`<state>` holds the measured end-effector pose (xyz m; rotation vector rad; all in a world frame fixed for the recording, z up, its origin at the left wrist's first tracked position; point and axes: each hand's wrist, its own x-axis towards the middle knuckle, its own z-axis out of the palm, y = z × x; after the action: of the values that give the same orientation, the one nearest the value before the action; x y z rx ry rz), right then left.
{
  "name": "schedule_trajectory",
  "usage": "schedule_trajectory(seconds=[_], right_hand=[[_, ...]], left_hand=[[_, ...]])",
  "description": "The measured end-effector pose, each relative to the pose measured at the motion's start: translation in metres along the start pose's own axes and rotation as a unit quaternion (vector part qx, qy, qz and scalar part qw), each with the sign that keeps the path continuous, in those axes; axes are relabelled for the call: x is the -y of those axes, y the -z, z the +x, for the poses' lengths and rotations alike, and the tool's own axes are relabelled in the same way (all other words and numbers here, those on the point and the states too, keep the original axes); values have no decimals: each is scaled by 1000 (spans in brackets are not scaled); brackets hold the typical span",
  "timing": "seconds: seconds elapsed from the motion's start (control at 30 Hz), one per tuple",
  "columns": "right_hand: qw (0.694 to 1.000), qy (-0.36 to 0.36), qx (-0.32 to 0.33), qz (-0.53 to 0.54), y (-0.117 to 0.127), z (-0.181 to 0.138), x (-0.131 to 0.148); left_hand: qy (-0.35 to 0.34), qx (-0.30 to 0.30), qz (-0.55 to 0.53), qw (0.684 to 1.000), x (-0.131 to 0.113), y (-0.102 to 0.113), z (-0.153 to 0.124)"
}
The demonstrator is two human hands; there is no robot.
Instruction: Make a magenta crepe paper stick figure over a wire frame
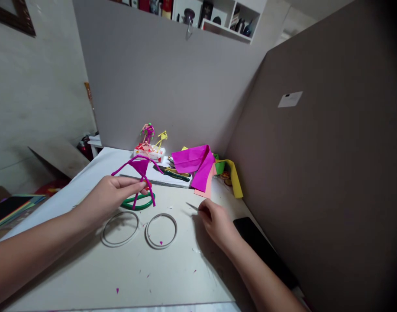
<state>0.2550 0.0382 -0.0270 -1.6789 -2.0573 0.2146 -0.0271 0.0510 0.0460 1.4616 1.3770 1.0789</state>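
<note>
A magenta stick figure point(140, 167) with thin limbs and a triangular body is pinched by a leg between the thumb and fingers of my left hand point(115, 193). The figure has no head that I can see. My right hand point(217, 222), lower and to the right, is closed on a thin grey pointed piece point(191, 206); its tip points left and its other end is hidden in my fingers. Green-handled scissors point(146, 206) lie behind the figure's legs. Below my left hand are two thin pale rings point(105, 238), point(176, 232), side by side on the table.
Finished-looking small figures point(148, 132) stand on a red and white box point(157, 154). Dark-handled pliers point(176, 174) and magenta paper strips point(201, 173) lie behind my hands. A black flat object point(263, 247) lies by my right forearm. Grey panels point(172, 86) enclose the table.
</note>
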Motion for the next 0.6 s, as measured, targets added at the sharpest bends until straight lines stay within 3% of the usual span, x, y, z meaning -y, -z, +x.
schedule_trajectory(seconds=[0.1,0.2,0.3,0.43,0.6], right_hand=[[999,-25,-21,-19,6,6,-16],[998,-10,-46,-40,8,5,-14],[995,85,-43,-33,3,-5,11],[969,244,44,8,-13,-24,53],[949,300,70,66,-14,-41,76]], left_hand=[[-3,-17,-27,999,0,3,3],[-35,-52,-36,997,0,8,6],[-79,-81,-45,993,1,13,11],[-109,-111,-69,985,7,19,21],[-124,-132,-83,980,14,25,32]])
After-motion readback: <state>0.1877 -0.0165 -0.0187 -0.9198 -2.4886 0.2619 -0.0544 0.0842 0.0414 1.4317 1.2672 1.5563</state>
